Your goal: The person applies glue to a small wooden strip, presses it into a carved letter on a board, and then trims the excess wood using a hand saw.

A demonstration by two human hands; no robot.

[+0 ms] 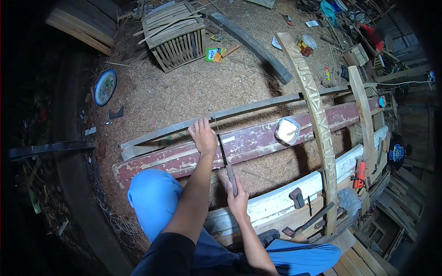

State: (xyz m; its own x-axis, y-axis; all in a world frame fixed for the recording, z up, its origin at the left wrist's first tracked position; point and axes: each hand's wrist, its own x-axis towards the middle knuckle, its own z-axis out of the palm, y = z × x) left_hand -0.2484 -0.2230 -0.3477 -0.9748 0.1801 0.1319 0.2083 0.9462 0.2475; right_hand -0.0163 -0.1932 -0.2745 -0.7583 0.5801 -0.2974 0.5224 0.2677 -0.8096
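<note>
My right hand (238, 195) is wrapped round the handle of a long, narrow-bladed hand tool (224, 154). The blade is seen nearly edge-on, so whether it is a saw or a knife I cannot tell. It points away from me across a worn maroon-painted plank (251, 140), its far end by a grey wooden beam (258, 105). Just left of the blade, my left hand (203, 136) has its fingers bent over the beam, gripping it. A square white tub (287, 130) with a stick in it stands on the maroon plank.
A carved curved board (314, 103) and a plain board (361, 103) cross the planks at right. A hammer-like tool (297, 198) and an orange power tool (360, 175) lie near the white plank (271, 202). Behind are a slatted crate (177, 43) and a person in red (372, 37).
</note>
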